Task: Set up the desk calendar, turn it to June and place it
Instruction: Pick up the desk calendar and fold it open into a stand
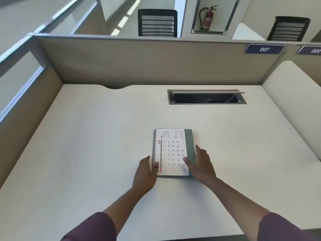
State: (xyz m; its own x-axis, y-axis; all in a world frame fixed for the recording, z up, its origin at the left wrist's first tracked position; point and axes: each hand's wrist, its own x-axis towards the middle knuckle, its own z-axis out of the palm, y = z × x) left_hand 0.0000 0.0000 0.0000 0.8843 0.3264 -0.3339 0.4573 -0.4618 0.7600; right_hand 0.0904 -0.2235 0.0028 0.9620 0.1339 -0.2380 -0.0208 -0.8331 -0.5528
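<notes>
A spiral-bound desk calendar [171,150] lies flat on the white desk [86,145], its wire binding along the left edge and a grey-green base showing at the right. The top page shows a month grid with "2026" in red, turned sideways to me. My left hand [146,173] touches the calendar's near left corner by the spiral, thumb on the page. My right hand [201,162] rests on the right side, fingers spread over the page and the grey base edge. Neither hand has lifted the calendar.
A grey cable tray [206,96] with its flap raised is set into the desk behind the calendar. Beige partition walls [139,61] close the back and left. A rounded white divider [293,101] stands at the right. Office chairs and a fire extinguisher lie beyond the partition.
</notes>
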